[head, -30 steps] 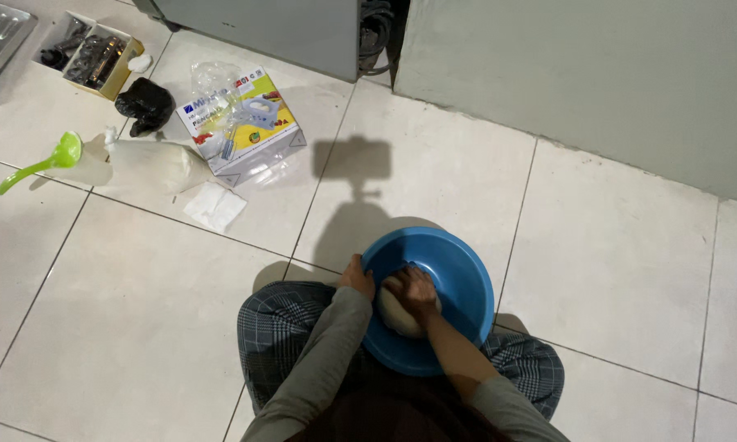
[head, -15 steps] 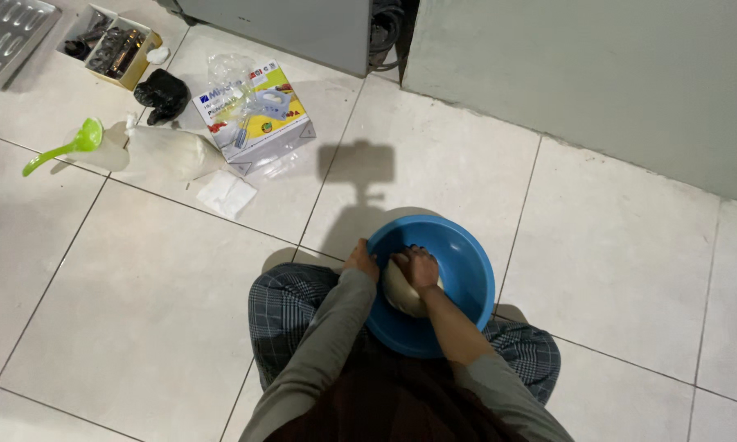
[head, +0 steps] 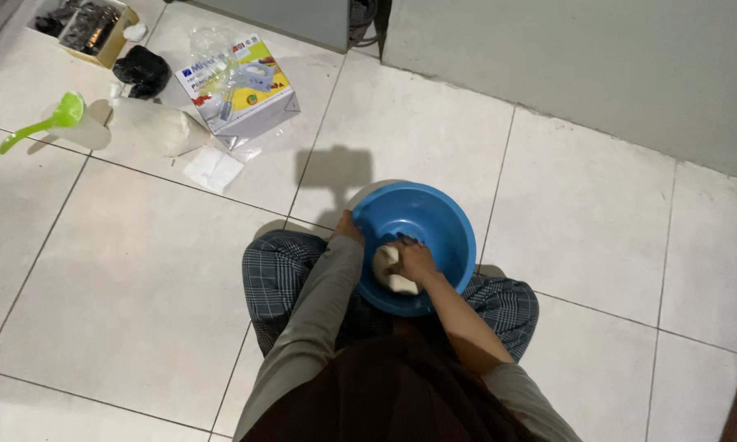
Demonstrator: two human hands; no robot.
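Head camera looks straight down on a person sitting cross-legged on pale floor tiles, and the view has swung since a second ago: the blue basin (head: pixel 434 223) sits lower centre of the frame as before, while the clutter at upper left has slid closer to the top edge. The work itself has hardly moved on. The pale lump of dough (head: pixel 390 272) was under the hand a second ago and it is under it now, low in the near side of the basin, so the kneading reads as mid-stroke rather than finished.

Right hand (head: pixel 417 260) lies over the dough, fingers curled down around its top, closed on it rather than spread (how hard it presses I cannot tell). Left hand (head: pixel 348 227) is at the basin's left rim, fingers hooked over the edge and gripping it, steadying the bowl against the knee.

Upper left of the frame: a printed cardboard box (head: pixel 237 86), a white bag (head: pixel 151 128) beside it, a green scoop (head: pixel 49 120) further left, and a scrap of white paper (head: pixel 213 169) just below. All well apart from the hands.
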